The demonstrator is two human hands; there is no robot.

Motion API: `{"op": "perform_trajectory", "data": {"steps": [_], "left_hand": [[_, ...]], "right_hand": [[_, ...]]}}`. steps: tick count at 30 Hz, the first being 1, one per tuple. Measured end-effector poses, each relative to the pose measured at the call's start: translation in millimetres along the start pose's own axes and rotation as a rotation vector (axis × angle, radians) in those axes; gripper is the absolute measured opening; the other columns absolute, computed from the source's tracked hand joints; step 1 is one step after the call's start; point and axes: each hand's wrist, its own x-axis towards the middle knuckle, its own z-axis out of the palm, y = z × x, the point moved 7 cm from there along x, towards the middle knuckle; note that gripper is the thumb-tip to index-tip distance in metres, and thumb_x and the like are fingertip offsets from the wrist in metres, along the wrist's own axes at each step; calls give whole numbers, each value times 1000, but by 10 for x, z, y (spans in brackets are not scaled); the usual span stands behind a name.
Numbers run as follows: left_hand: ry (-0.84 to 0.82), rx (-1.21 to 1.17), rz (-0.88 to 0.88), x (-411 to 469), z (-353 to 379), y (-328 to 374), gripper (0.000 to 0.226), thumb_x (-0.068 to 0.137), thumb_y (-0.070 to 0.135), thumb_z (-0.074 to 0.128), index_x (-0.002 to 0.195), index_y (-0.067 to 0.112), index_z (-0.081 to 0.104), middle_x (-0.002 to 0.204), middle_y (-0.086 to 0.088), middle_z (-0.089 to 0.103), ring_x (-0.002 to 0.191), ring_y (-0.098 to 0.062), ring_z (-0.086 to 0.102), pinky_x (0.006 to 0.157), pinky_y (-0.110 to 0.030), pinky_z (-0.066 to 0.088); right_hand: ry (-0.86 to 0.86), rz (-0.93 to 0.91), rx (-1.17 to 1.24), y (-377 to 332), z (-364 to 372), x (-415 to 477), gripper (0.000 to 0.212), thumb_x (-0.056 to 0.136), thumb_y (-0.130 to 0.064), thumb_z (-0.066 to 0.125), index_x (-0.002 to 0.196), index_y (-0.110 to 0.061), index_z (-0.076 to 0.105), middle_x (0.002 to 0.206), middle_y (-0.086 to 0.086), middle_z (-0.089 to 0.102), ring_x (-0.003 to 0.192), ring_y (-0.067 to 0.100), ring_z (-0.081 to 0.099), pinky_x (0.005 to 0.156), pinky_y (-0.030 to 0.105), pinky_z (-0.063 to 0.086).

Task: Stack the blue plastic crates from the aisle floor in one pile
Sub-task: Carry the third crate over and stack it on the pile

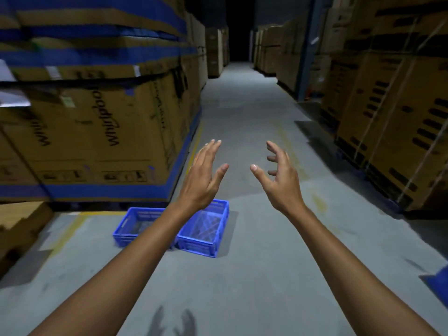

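two empty blue slatted crates point(196, 246) side by side, lower centre, a forearm point(155, 236) hiding their join; left hand point(203, 175) and right hand point(278, 178) released, empty.

Left hand point(203, 175) and right hand point(278, 175) empty above two blue crates point(203, 235) on floor

Dim, bluish aisle light; blurred, wide-angle-warped edges; black far end.
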Motion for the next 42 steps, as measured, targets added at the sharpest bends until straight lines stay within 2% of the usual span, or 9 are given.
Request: {"op": "perform_trajectory", "data": {"steps": [5, 9, 13, 17, 23, 28, 33, 38, 42], "left_hand": [[61, 101, -50, -322, -1032, -1077, 64, 99, 50, 33, 149, 9, 34, 152, -11, 38, 142, -23, 31, 117, -40, 26], [68, 139, -110, -384, -1558, -1824, 62, 100, 47, 34, 149, 11, 33, 152, -8, 38, 142, -22, 32, 116, -42, 28], [92, 165, -154, -301, -1810, -2515, 58, 101, 44, 37, 151, 14, 31, 154, -7, 36, 143, -22, 29, 116, -41, 28], [69, 202, -192, -153, -1877, -3289, 57, 102, 44, 38, 152, 19, 28, 155, -6, 34, 144, -21, 27, 115, -44, 29], [13, 256, -283, 220, -2026, -4341, 57, 103, 44, 39, 152, 20, 26, 156, -5, 32, 145, -20, 26, 115, -44, 30], [27, 263, -338, 458, -2179, -5086, 57, 103, 42, 40, 152, 18, 27, 156, -5, 33, 144, -18, 26, 113, -34, 26], [-73, 235, -352, 370, -2148, -5957, 60, 101, 51, 35, 153, 21, 26, 156, -4, 32, 145, -20, 26, 116, -42, 29], [-160, 179, -333, 210, -1951, -7043, 60, 101, 50, 36, 152, 20, 27, 157, -4, 30, 145, -19, 23, 116, -41, 28], [-185, 164, -340, -159, -1541, -7999, 61, 101, 51, 36, 153, 21, 26, 159, -4, 27, 147, -20, 19, 116, -38, 24]], "right_hand": [[-95, -32, 81, -504, 1458, -25, 66, 87, -38, 72, 145, -27, 41, 137, -4, 47, 115, 7, 51, 84, 35, 55], [-170, -62, 96, -816, 2350, 128, 72, 84, -56, 62, 145, -27, 40, 135, -10, 46, 116, 10, 52, 87, 43, 54], [-209, -66, 111, -841, 3029, 407, 70, 84, -58, 59, 145, -28, 40, 138, -11, 46, 119, 11, 52, 89, 45, 54], [-253, -91, 111, -635, 3806, 766, 73, 84, -59, 58, 146, -24, 40, 141, -3, 47, 125, 15, 50, 94, 49, 51], [-261, -23, 141, -242, 4892, 1423, 75, 83, -59, 59, 145, -20, 42, 137, 0, 50, 118, 17, 53, 90, 50, 52], [-323, 13, 112, -114, 5745, 1855, 75, 83, -62, 57, 146, -25, 40, 142, 0, 47, 123, 18, 51, 92, 49, 51], [-354, 54, 78, 46, 6503, 1959, 75, 83, -63, 56, 146, -28, 39, 141, 0, 47, 125, 18, 49, 95, 49, 50], [-320, 195, -11, 565, 7285, 1785, 80, 79, -68, 55, 147, -29, 37, 146, -2, 44, 128, 20, 49, 96, 51, 49], [-363, 240, -73, 1123, 8053, 1482, 81, 80, -69, 53, 148, -30, 33, 149, -3, 41, 132, 19, 46, 99, 51, 48]]}}
